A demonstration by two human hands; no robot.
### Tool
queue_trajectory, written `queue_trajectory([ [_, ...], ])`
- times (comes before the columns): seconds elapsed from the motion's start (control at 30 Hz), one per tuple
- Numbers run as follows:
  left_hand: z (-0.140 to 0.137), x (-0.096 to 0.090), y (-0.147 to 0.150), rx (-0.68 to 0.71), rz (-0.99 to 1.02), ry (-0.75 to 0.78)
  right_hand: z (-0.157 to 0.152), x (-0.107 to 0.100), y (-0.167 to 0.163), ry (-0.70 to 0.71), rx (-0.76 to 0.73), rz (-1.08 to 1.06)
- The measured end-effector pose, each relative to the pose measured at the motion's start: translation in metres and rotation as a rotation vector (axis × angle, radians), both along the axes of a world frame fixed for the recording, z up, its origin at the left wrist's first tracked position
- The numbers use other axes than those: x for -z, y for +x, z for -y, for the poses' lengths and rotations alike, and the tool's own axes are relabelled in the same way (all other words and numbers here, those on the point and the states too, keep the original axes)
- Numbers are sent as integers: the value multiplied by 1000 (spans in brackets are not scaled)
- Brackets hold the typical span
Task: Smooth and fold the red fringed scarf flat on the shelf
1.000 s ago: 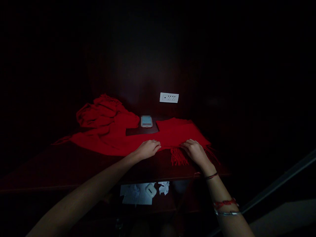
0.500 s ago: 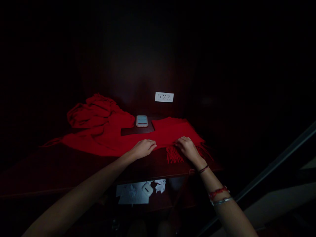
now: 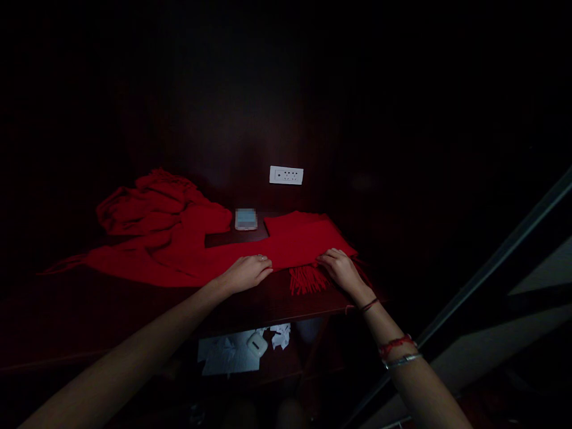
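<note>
A red scarf [image 3: 295,241] with fringed ends lies across a dark wooden shelf. Its right part is folded flat, and one fringe [image 3: 308,280] hangs toward me from the near edge. Farther left the cloth is bunched into a loose heap [image 3: 165,205]. My left hand [image 3: 250,271] is closed on the near edge of the scarf, about mid-length. Beside the fringe, my right hand [image 3: 342,268] pinches the near edge closer to the right end. The fingertips of both hands are partly hidden against the cloth.
Behind the scarf lies a phone [image 3: 245,219], below a white wall socket [image 3: 286,175]. On a lower level are a paper sheet [image 3: 227,357], a white earbud case [image 3: 257,344] and crumpled paper [image 3: 280,336]. A pale diagonal edge [image 3: 482,280] runs along the right.
The view has turned slightly right, so the scene sits farther left. My right hand has slid a little right along the scarf's near edge; my left hand keeps its place on the cloth.
</note>
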State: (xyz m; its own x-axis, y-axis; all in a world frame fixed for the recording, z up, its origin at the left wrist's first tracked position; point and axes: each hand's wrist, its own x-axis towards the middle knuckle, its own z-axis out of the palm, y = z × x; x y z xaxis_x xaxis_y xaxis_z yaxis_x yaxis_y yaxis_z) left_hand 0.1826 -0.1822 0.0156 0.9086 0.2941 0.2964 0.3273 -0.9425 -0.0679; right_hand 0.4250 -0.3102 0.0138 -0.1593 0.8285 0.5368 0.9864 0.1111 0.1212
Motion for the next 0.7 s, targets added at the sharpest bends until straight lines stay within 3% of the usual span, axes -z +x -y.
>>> queue_trajectory([
  [0.5,2,-5,-14,138,-87,107,14,-6,-10,-52,26,139],
  [0.7,-5,-10,-23,130,-70,-15,-7,-19,-64,-108,-215,25],
])
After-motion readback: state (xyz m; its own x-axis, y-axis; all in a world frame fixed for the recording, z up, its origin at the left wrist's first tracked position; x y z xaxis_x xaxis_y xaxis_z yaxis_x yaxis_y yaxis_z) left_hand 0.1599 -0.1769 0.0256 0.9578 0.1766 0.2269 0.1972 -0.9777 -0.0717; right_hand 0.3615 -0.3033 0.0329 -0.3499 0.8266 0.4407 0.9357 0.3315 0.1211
